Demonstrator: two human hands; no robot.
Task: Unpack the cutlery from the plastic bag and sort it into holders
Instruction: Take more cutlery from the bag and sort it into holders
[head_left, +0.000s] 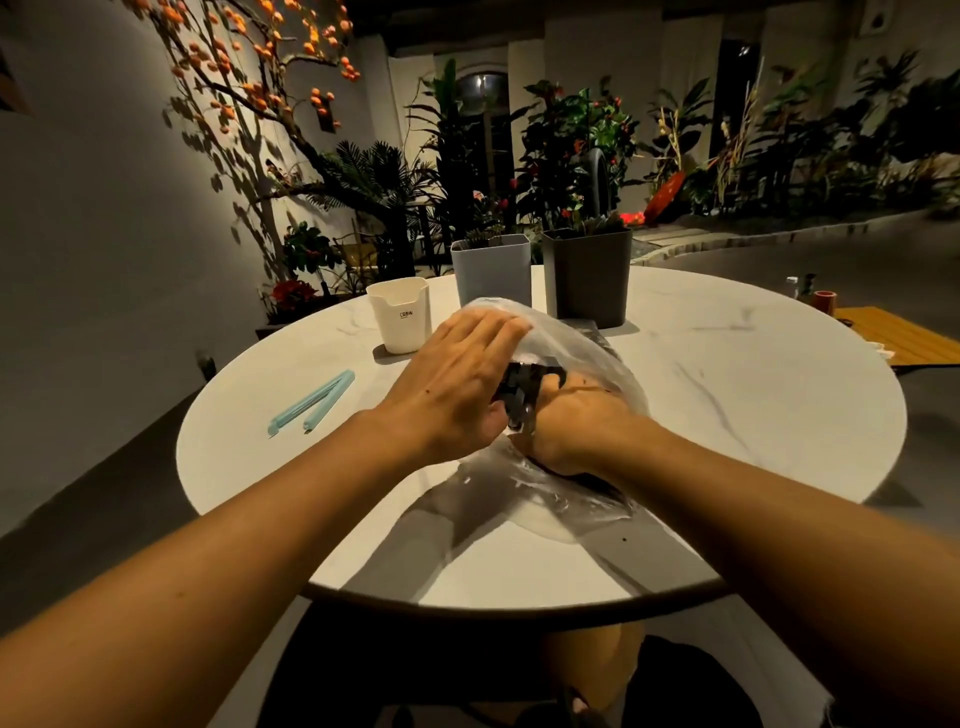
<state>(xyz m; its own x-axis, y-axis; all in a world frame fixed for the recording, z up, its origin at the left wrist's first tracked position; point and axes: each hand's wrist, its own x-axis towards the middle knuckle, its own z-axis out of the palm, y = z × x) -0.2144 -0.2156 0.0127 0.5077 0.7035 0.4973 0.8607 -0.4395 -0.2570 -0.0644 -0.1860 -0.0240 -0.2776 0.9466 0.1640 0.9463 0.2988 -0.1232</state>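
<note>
Here, the left hand (457, 374) is pressing flat on the bag (582, 353) while the right hand (576, 426), reaching inside, is gripping the black cutlery (519, 389); withdraw slowly, keeping the bag pinned to the counter (727, 374).

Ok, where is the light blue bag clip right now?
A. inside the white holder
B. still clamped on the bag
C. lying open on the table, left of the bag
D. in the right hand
C: the light blue clip lies open on the table, left of the plastic bag, apart from both hands.
</note>
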